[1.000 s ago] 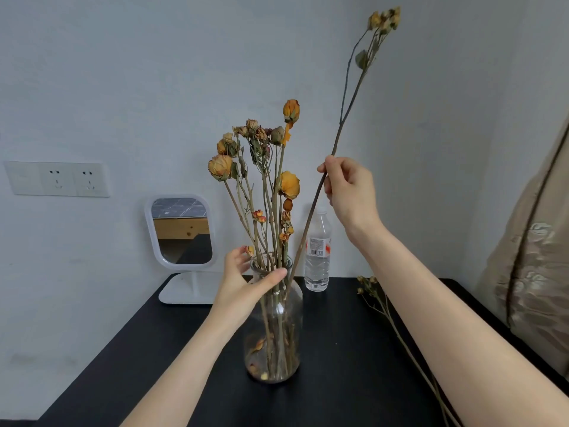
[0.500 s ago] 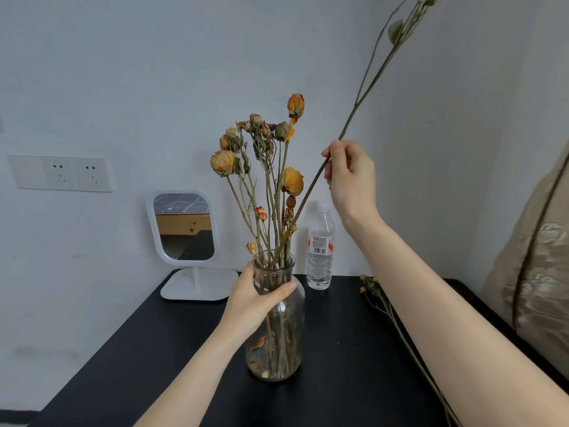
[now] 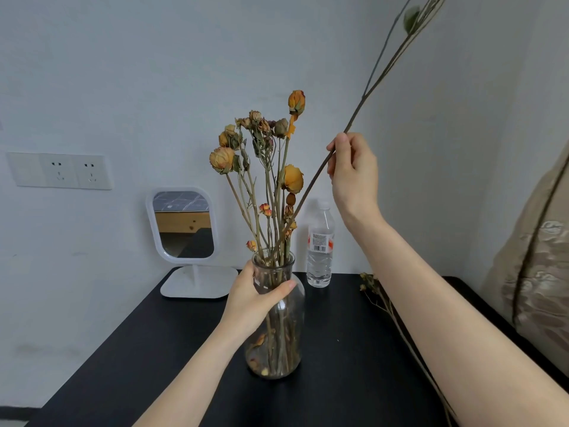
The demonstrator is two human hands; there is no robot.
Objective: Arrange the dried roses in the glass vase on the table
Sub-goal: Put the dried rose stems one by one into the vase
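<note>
Gripping one glass vase (image 3: 292,322), left hand (image 3: 252,298) curls; right hand (image 3: 354,171) pinches one stem (image 3: 317,179).

We list: white stand mirror (image 3: 181,224); clear water bottle (image 3: 320,248) right of the mirror; wall socket plate (image 3: 61,171) above-left of it; beige fabric (image 3: 542,257) far right of it.

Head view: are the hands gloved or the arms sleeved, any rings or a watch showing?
No. The left hand and the right hand are bare: no gloves, rings or watch in view. The left forearm and right forearm are bare too, no sleeve in frame.
</note>
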